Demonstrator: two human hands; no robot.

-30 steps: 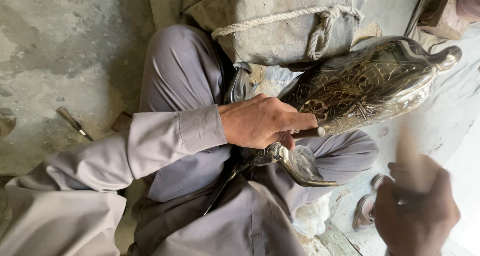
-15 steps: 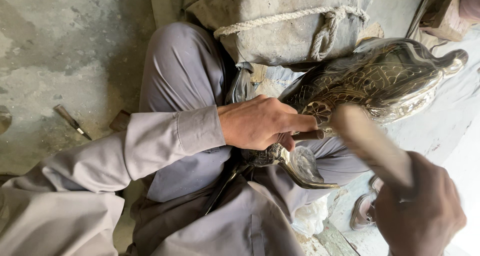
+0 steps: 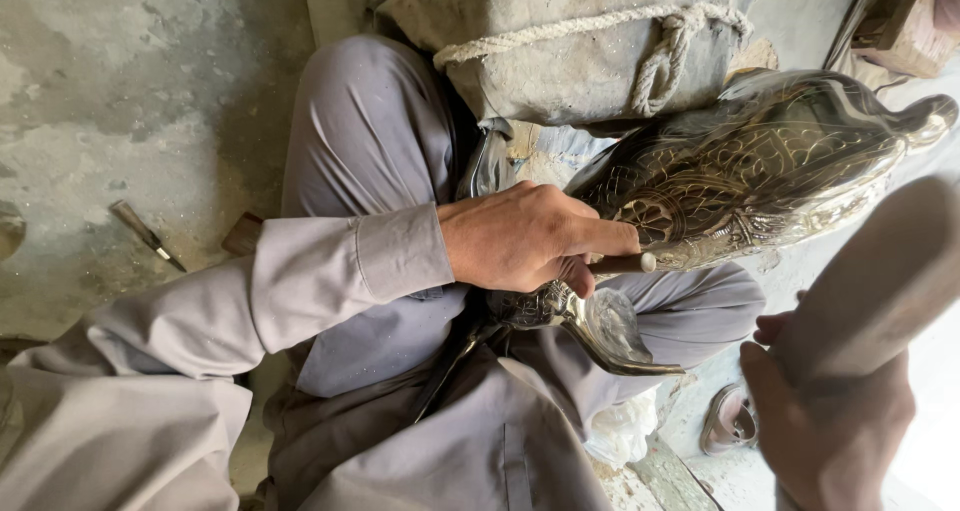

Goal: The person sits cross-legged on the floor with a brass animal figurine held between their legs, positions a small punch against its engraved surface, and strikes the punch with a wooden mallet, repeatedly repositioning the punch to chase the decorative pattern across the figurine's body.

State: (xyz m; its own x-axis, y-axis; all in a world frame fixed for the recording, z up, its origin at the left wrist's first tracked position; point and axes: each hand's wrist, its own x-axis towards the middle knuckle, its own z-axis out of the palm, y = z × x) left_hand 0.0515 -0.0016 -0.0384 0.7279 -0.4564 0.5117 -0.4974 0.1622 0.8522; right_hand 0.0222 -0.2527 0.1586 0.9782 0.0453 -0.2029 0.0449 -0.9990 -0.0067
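An engraved metal vessel (image 3: 770, 171) with a patterned, shiny surface lies across my lap, its neck toward the upper right. My left hand (image 3: 525, 236) grips a small metal chisel (image 3: 622, 264) whose tip rests against the vessel's engraved side. My right hand (image 3: 835, 436) at the lower right is closed around a thick wooden mallet (image 3: 870, 281), which is raised and blurred, apart from the chisel. The vessel's flared base (image 3: 610, 336) hangs below my left hand.
A grey sack tied with rope (image 3: 590, 46) sits behind the vessel. A small loose tool (image 3: 147, 235) lies on the concrete floor at left. A sandal (image 3: 730, 421) lies near my right hand. My bent knee (image 3: 360, 101) is at upper centre.
The mallet has swung back up and to the right, away from the chisel it was close to half a second ago. My left hand and the chisel stay put.
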